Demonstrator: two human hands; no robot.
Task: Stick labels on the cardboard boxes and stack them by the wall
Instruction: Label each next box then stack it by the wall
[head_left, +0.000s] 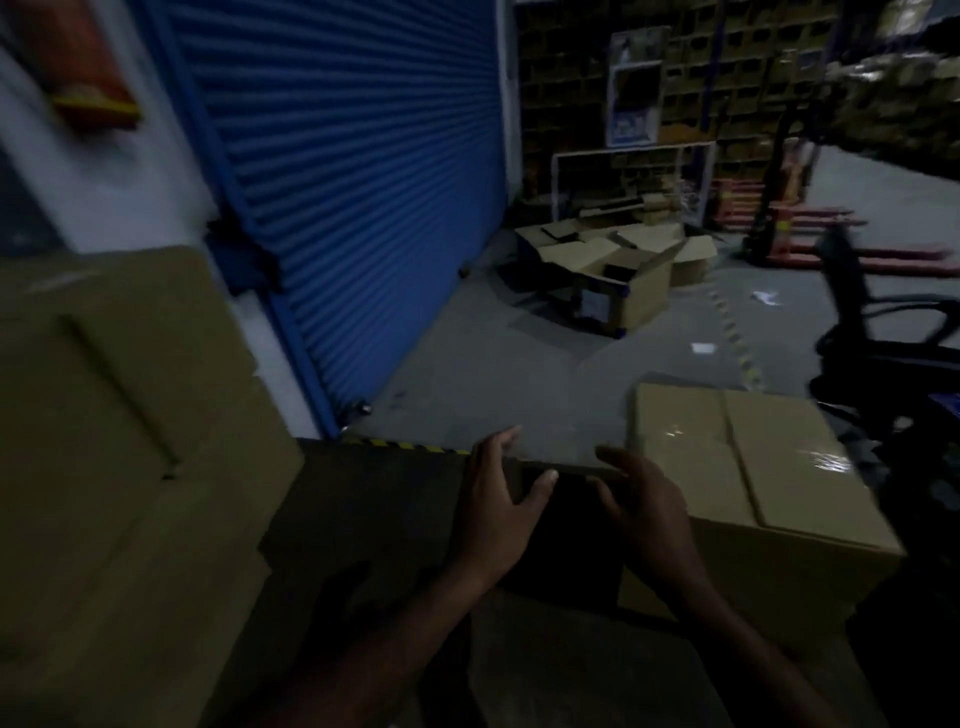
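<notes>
No writing legible anywhere; frame dim and blurred. Left hand (498, 512) and right hand (644, 506) both reach forward at 6 o'clock, fingers loosely spread, over the dark near edge of a taped box (753, 467) at 4 o'clock. Whether either hand grips it cannot be told. Stacked boxes (119, 415) stand at 9 o'clock by the wall, beside a blue shutter (353, 171). Open cartons (618, 265) lie at 1 o'clock.
</notes>
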